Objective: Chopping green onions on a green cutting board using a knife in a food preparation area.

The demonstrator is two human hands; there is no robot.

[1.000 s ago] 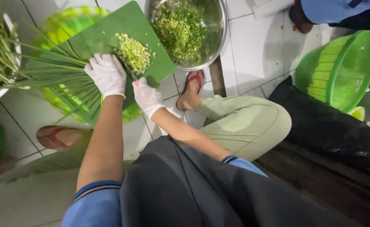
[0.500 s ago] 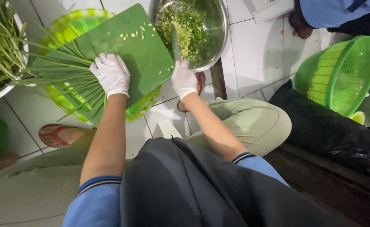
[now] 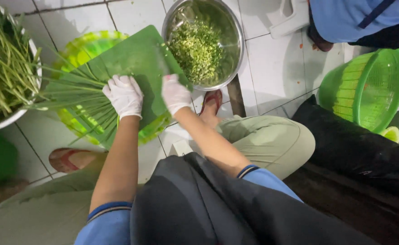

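Note:
My left hand [image 3: 124, 95], in a white glove, presses a bunch of long green stalks [image 3: 75, 93] onto a green cutting board [image 3: 138, 54]. The board rests on a round green basket [image 3: 84, 45]. My right hand [image 3: 174, 93], also gloved, is closed at the board's right edge around a knife whose blade [image 3: 165, 61] shows only as a blur over the board. The board's cutting area is bare. Just beyond it stands a steel bowl [image 3: 236, 52] holding chopped greens [image 3: 197, 47].
A white bowl [image 3: 20, 113] of uncut stalks stands at the left. A green colander [image 3: 367, 90] and a black bag [image 3: 358, 149] lie at the right. Another person [image 3: 358, 18] sits at the top right. My sandalled feet [image 3: 211, 102] rest on the white tiled floor.
The pile of chopped greens went from the board into the steel bowl. My right hand swept to the bowl and has come back to the board. My left hand stayed on the stalks.

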